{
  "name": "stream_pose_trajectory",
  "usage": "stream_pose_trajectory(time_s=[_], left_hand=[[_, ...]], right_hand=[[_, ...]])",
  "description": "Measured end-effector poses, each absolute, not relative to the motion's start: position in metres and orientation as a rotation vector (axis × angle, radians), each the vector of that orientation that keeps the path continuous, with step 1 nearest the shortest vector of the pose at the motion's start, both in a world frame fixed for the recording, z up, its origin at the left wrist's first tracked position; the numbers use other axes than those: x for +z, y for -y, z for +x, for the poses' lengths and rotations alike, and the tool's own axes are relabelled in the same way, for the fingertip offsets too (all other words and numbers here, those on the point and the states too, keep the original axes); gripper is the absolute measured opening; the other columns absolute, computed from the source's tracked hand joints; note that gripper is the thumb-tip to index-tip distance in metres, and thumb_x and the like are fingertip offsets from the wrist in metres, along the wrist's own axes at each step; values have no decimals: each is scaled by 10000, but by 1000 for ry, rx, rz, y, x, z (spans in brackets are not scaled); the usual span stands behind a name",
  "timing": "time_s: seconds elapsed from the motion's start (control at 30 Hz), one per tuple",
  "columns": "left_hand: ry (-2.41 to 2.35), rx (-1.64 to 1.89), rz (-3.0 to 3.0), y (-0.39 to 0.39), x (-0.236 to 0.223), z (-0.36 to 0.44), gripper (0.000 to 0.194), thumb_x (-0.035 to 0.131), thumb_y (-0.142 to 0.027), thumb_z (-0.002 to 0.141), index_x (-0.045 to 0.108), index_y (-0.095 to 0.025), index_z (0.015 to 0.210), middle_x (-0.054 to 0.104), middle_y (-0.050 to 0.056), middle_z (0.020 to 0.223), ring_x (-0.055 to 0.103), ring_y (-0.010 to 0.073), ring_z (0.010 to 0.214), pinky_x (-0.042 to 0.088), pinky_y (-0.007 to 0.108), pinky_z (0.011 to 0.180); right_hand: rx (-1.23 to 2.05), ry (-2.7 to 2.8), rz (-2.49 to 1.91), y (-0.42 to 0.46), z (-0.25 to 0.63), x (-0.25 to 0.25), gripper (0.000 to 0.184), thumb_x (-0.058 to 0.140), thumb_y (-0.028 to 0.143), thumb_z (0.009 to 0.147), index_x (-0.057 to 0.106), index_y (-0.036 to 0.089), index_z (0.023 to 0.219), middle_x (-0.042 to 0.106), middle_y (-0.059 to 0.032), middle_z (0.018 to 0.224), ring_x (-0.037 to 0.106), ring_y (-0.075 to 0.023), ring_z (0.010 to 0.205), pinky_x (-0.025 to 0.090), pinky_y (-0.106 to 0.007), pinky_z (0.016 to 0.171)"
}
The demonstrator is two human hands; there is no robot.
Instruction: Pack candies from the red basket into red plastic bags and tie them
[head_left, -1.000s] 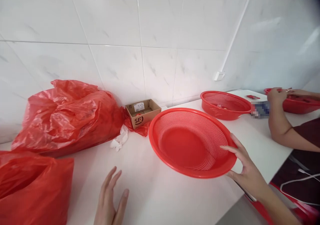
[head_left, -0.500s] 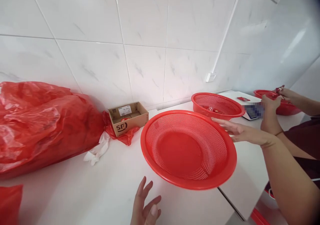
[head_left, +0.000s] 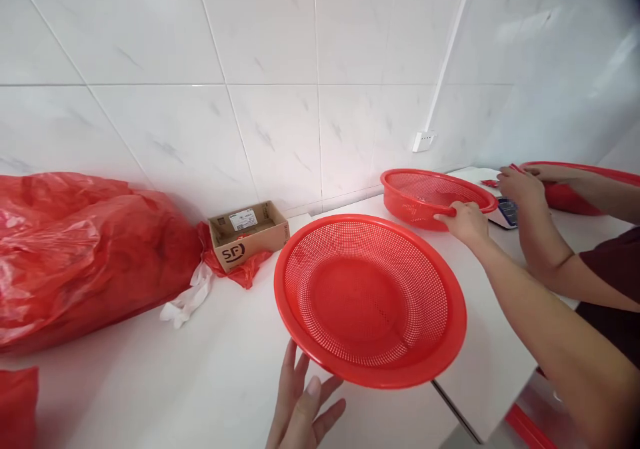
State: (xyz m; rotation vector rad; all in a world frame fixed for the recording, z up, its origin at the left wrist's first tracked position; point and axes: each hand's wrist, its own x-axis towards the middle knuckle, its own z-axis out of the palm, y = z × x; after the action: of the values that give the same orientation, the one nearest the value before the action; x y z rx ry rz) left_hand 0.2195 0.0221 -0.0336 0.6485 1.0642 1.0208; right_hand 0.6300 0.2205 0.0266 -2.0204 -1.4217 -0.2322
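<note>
A round red plastic colander (head_left: 357,296) with a perforated wall sits in front of me on the white table, its flat bottom bare. At its near left rim is my left hand (head_left: 303,406), fingers spread, the tips partly hidden under the rim; I cannot tell if they press on it. Farther back stands a second red colander (head_left: 415,212), with a few small items barely showing inside. My right hand (head_left: 467,224) is closed on the near rim of that second colander, thumb low on the outside.
Left of me lies a big red plastic bag (head_left: 100,256), with another red bag (head_left: 17,406) nearer. A cardboard box (head_left: 255,239) and crumpled white tissue (head_left: 190,296) stand beside it. At right, a co-worker's hands (head_left: 523,186) work by another red basin (head_left: 570,196) and a scale (head_left: 506,212).
My right hand has left the near colander's rim and taken hold of the far one. My left hand has come right, up to the near colander's rim. The view has swung right.
</note>
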Motion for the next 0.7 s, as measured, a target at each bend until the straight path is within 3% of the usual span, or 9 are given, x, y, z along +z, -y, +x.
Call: stream_pose_trajectory(time_s=[0.17, 0.27, 0.37, 0.5, 0.7], left_hand=[[-964, 979, 833, -62, -22, 254, 833, 555, -540, 871, 82, -400, 1542, 64, -14, 1658, 388, 279, 1413, 419, 387, 1087], [-801, 879, 992, -99, -22, 281, 799, 535, -460, 905, 94, -333, 1558, 99, -20, 1656, 188, 205, 1498, 309, 326, 1155], [-813, 757, 1012, -111, -27, 293, 690, 550, -461, 886, 341, -232, 1503, 316, 80, 1592, 310, 245, 1452, 317, 362, 1144], [-874, 618, 1080, -69, -35, 261, 458, 684, -426, 796, 679, -183, 1184, 639, 120, 1293, 516, 318, 1274, 343, 463, 1106], [-1150, 780, 1157, 11, -33, 144, 361, 656, -534, 798, 730, -250, 1008, 730, 59, 1062, 635, 275, 1085, 431, 434, 1027]], right_hand=[[-266, 1474, -2056, -187, 614, 77, 811, 299, 674, 850, 589, 0, 1196, 492, -242, 1282, 536, -371, 1196, 385, -413, 858], [-354, 1522, -2033, -161, 590, 102, 781, 291, 684, 852, 616, 42, 1155, 516, -163, 1247, 552, -323, 1165, 379, -395, 865], [-440, 1585, -1935, -134, 562, 116, 608, 403, 644, 880, 644, 117, 1062, 583, -93, 1153, 583, -237, 1056, 389, -357, 847], [-387, 1655, -1695, -98, 528, 118, 380, 619, 570, 827, 644, 209, 940, 643, -39, 1031, 577, -171, 883, 411, -310, 791], [158, 1989, -1441, -47, 482, 86, 153, 631, 389, 817, 583, 271, 901, 641, -4, 965, 612, -185, 896, 475, -260, 695]])
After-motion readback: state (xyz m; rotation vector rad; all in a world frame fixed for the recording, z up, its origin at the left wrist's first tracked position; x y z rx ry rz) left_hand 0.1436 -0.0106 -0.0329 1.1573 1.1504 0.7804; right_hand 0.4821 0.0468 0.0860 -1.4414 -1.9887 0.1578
